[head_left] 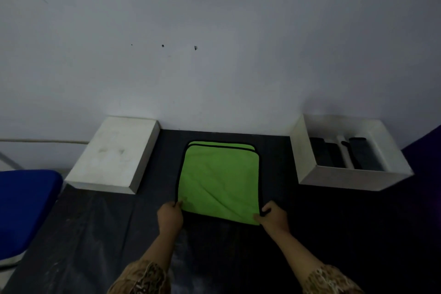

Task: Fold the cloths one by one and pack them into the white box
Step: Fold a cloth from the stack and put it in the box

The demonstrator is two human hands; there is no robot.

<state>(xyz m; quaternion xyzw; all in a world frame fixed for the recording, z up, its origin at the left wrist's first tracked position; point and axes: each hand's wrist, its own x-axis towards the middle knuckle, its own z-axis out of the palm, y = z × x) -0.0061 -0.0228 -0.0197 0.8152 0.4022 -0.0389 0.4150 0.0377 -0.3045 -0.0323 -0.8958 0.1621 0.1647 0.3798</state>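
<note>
Both hands (222,216) pinch near corners of soft, folded green cloth (219,179) – black-edged

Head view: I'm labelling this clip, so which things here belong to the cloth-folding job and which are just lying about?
Part of the job:
- green cloth, folded, near corners pinched by the left hand and right hand
- open white box, dark folded items inside

Just lying about:
- white lid, flat at far left
- blue chair
- black table cover
</note>
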